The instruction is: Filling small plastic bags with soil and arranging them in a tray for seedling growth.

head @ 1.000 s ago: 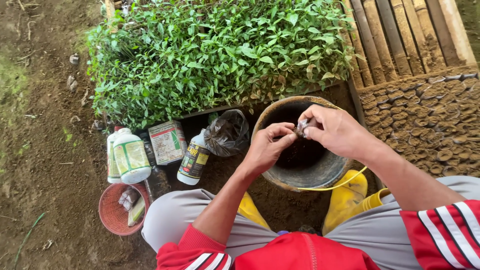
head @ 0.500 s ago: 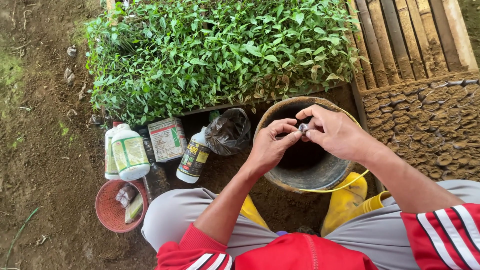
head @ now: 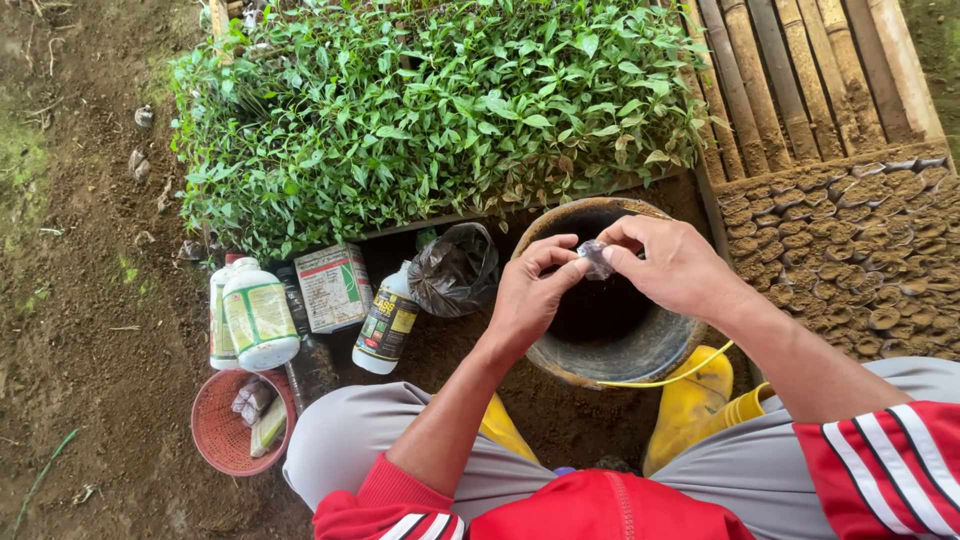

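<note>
On the soil below the seedlings stand a white jug (head: 258, 318) with a green-and-white label, a flat box (head: 334, 288) in white with red and green print, and a white bottle (head: 388, 322) with a black-and-yellow label. A knotted black bag (head: 455, 270) sits beside the bottle. Small sachets (head: 256, 405) lie in a red basket (head: 215, 432).

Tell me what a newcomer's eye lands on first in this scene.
First, the two hands meeting at centre: the left hand and right hand pinch a small clear plastic bag over a dark round bucket. Behind them a dense bed of green seedlings fills the top of the view. At lower left, white bottles stand above a red basket on the bare soil.
</note>
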